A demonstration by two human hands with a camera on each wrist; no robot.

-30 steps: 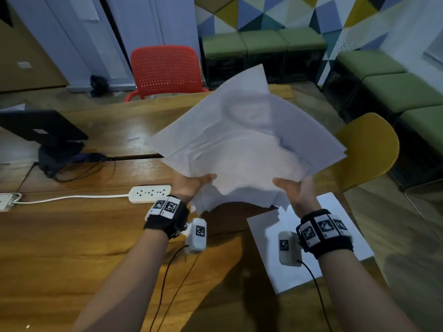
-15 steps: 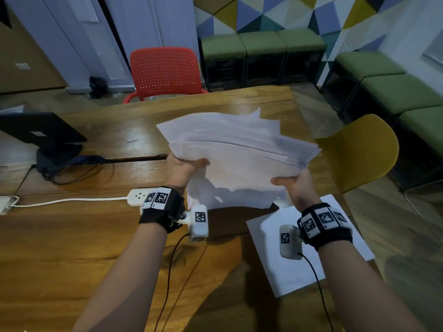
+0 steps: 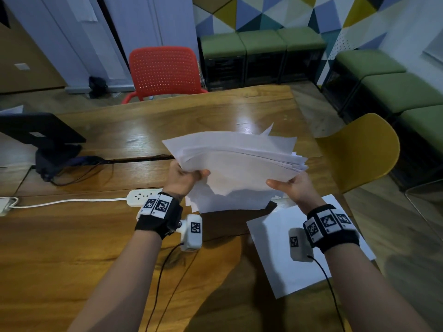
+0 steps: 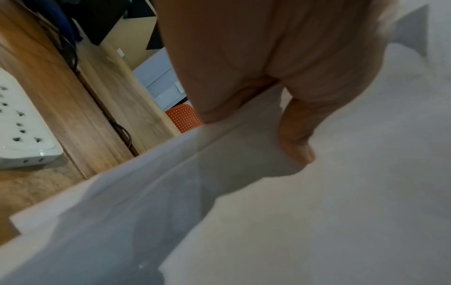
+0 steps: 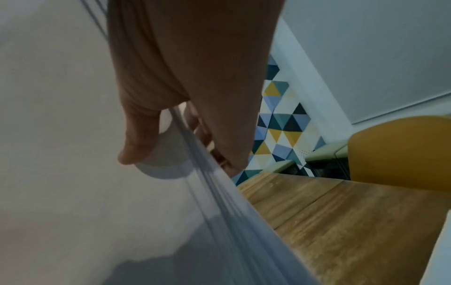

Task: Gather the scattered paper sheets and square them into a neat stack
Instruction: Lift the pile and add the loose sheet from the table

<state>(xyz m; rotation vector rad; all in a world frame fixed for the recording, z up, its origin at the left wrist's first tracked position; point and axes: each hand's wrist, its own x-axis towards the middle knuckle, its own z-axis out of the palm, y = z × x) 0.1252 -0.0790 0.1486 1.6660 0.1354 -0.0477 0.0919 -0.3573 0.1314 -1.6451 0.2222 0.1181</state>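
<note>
Paper bundle [image 3: 239, 161], ragged: now tipped flat from upright, my left hand [image 3: 183, 178] and right hand [image 3: 293, 188] pinching its sides; squaring pending, one sheet [image 3: 275, 255] on table [image 3: 72, 236]

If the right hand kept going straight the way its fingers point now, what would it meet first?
The right hand grips the paper bundle, pointing forward over the table. Beyond the paper, the path looks free; depth is uncertain.

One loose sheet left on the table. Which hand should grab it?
Right. The loose sheet lies on the table directly under the right hand; the left hand is farther away, and could probably keep holding the bundle of sheets that both grip now.
</note>
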